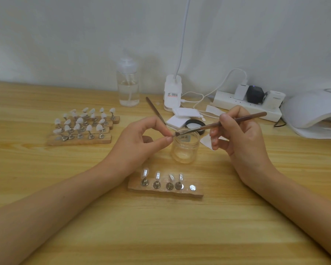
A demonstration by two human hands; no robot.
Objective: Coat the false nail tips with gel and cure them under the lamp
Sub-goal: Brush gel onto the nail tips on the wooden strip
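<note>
Jar (184, 150) btw stand (161, 193) & pads (175, 121)

My nail-work desk: wooden table (161, 226) against a plain white wall (65, 35), curing lamp (313, 109), power strip (229, 104), racks of false nail tips (80, 129).

Desk-lamp label (172, 94): print illegible.

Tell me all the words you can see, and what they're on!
Lamp base: red and black label, too blurred to read.
White charger: grey word, too faint to read.
Clear jar: a grey patch, perhaps a label, blurred.
Nothing reads clearly.
</note>
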